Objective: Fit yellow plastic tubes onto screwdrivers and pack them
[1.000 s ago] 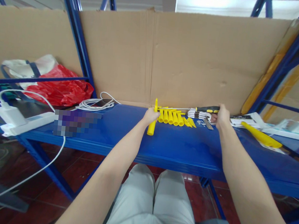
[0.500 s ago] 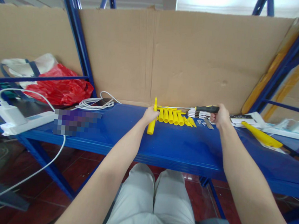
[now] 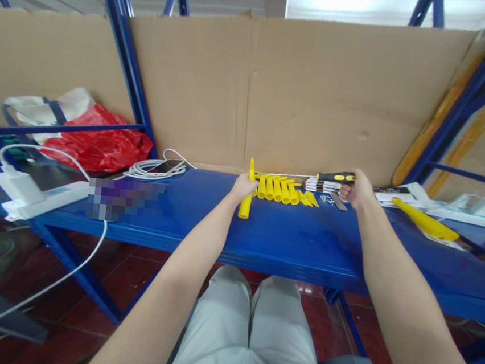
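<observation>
the left grip (image 3: 243, 188) was closed around an upright yellow piece (image 3: 244, 206), and the right grip (image 3: 359, 190) was clamped on the handle of a screwdriver (image 3: 335, 177), its shaft pointing to 9 o'clock at that piece. a row of yellow tubes (image 3: 277, 191) lay on the tabletop (image 3: 297, 233) at the piece's 3 o'clock. the step in hand looked to be screwdriver work on the piece's side; i could not tell whether the tip was seated. the next move seemed to call for 1 steady left hold, a level shaft and a wrist twist.
</observation>
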